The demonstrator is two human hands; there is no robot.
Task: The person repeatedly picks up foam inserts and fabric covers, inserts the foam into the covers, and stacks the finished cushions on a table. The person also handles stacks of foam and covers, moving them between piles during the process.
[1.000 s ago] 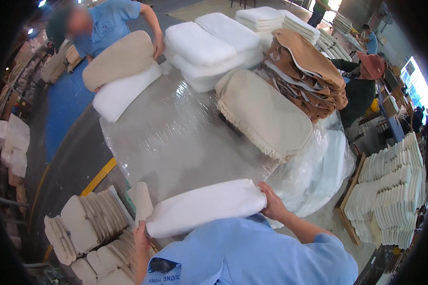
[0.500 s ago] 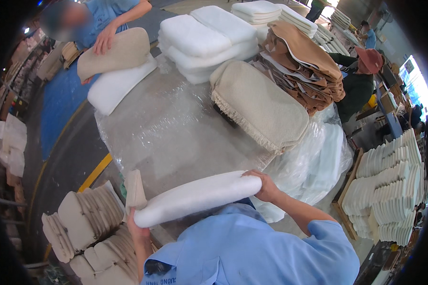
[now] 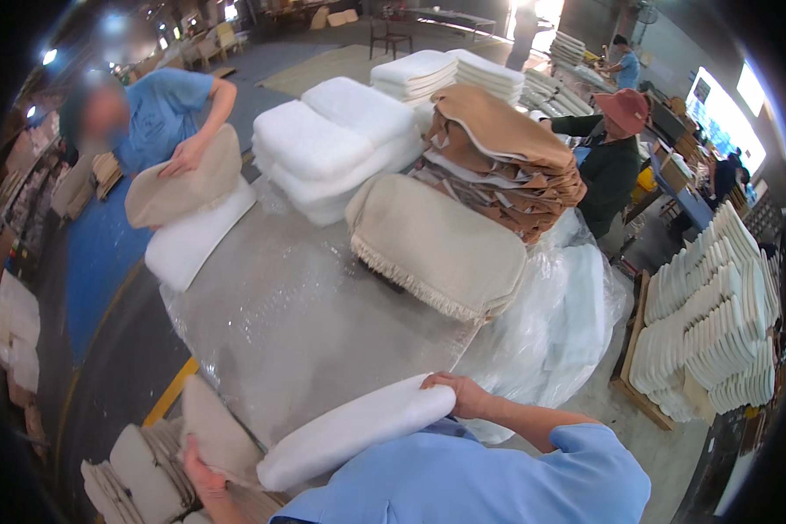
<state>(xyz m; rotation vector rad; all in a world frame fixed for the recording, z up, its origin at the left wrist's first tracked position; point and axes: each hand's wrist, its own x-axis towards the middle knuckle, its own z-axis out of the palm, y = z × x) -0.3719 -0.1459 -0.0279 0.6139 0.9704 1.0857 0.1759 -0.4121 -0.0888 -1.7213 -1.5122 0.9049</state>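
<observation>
A thick white cushion pad [image 3: 358,430] lies across the near edge of the plastic-covered table, tilted up at its right end. My right hand [image 3: 465,396] is closed on that end. My left hand [image 3: 204,479] grips a beige fabric cover [image 3: 217,428] by its outer side, next to the pad's left end. The cover stands spread against the pad; whether the pad's tip is inside it is hidden. Further up the table rests a stack of beige fringed covers [image 3: 445,244].
White pads [image 3: 332,144] and brown folded sheets [image 3: 515,162] are piled at the back. Across the table, a co-worker [image 3: 162,113] handles a beige-covered cushion [image 3: 188,179]. Finished-looking beige cushions [image 3: 144,472] stand at lower left, pale pads [image 3: 707,314] on a pallet at right.
My left hand has moved left and down, spreading the beige cover wider. The white pad remains in my right hand. My view has tilted up, showing more of the room.
</observation>
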